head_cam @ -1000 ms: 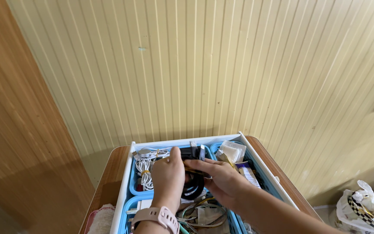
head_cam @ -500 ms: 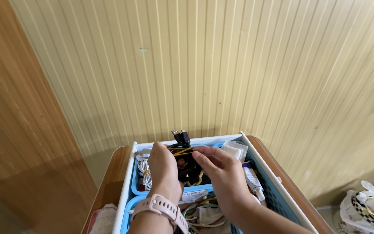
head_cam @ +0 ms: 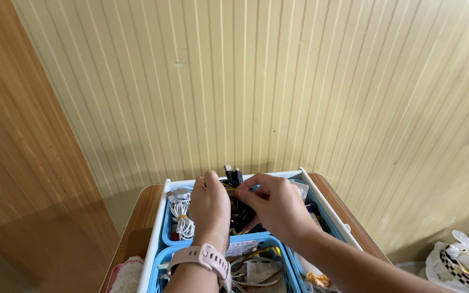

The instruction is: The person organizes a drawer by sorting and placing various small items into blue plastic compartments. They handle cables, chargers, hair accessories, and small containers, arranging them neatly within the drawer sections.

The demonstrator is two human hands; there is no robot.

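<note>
The left hand (head_cam: 210,202), with a pink watch (head_cam: 202,259) on its wrist, and the right hand (head_cam: 277,206) meet over the far blue basket (head_cam: 168,230) inside a white drawer (head_cam: 156,239) that is pulled out of a small wooden table (head_cam: 137,222). Between them they hold a bundle of black cable (head_cam: 241,209), lifted a little above the basket, and its black plug (head_cam: 233,174) with 2 pins stands up just behind the fingers. The grip of the left hand is closed around the left side of the bundle, with the fingers curled over it; the grip of the right hand is pinched together on a thin yellowish tie or wire at the top of the bundle, though the exact thing under the fingertips is too small to tell. A coiled white cable (head_cam: 182,217) lies in the same basket, just beside the left hand, and a second blue basket (head_cam: 270,239) nearer to the person holds more loose wires. I think the main risk is that the black loops slip out of the left hand and open again, because the bundle is thick and only 1 side is held. It may also catch on the other wires under it and drag them up, since everything lies very close together.
</note>
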